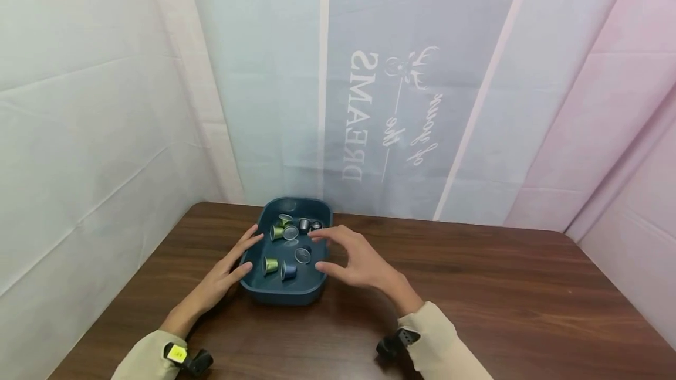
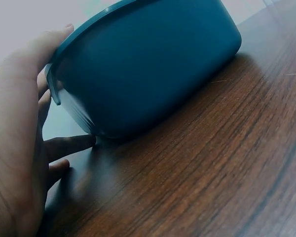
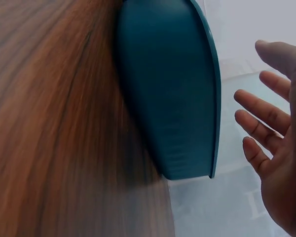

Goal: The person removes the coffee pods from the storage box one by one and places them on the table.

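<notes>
Neither hand grips anything: the left hand [image 1: 222, 277] rests with thumb and fairly straight fingers spread apart against the left side of a dark blue tub [image 1: 280, 298], and the right hand [image 1: 359, 257] hovers by its right rim, thumb and fingers well apart; the right wrist view shows a gap between that hand and the tub.

Nearest are two pale sleeves [image 1: 449, 339], each with a black wrist camera [image 1: 389, 347] at the cuff; the left cuff also bears a yellow label [image 1: 176, 353]. The tub stands upright on a brown wooden table [image 1: 475, 286], between the hands.

Inside the tub, toward the near end, lie a blue capsule [image 1: 289, 271] and, just left of it, a green capsule [image 1: 270, 266]. A dark capsule [image 1: 303, 255] with its lid facing up is a little farther in. Beyond it more capsules cluster at the far end, among them green ones and a silver capsule [image 1: 304, 226].

Behind the table hangs a pale striped cloth [image 1: 264, 104] with white lettering [image 1: 361, 116] turned sideways.
</notes>
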A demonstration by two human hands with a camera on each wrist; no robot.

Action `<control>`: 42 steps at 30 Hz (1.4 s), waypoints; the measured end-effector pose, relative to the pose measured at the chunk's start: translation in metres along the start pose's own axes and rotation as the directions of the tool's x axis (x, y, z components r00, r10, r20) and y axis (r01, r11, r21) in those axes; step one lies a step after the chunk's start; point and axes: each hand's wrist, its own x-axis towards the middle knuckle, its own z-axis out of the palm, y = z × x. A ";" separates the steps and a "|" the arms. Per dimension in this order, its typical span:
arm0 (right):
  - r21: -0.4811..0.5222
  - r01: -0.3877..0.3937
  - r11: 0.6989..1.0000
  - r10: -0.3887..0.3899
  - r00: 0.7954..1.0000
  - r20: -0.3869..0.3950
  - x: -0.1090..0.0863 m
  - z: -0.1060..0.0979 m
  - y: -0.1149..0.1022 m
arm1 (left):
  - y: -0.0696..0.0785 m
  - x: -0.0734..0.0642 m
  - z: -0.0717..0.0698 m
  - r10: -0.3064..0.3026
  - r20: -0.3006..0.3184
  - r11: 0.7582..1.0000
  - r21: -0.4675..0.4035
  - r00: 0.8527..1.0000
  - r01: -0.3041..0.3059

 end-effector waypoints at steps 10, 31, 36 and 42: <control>0.066 0.040 0.997 -0.047 0.993 0.110 0.022 0.016 0.002 | 0.001 -0.001 0.001 -0.005 -0.013 1.000 -0.003 1.000 0.005; -0.015 0.050 0.999 -0.039 0.903 0.429 0.058 0.030 0.004 | 0.003 -0.002 0.001 -0.026 -0.014 1.000 -0.009 1.000 0.026; -0.028 0.039 0.999 -0.020 0.873 0.488 0.065 0.033 0.004 | 0.002 -0.003 0.001 -0.025 -0.010 1.000 -0.014 1.000 0.025; -0.033 0.001 0.999 0.016 0.855 0.518 0.069 0.033 0.007 | 0.002 -0.001 0.001 -0.023 -0.003 0.999 -0.032 1.000 0.022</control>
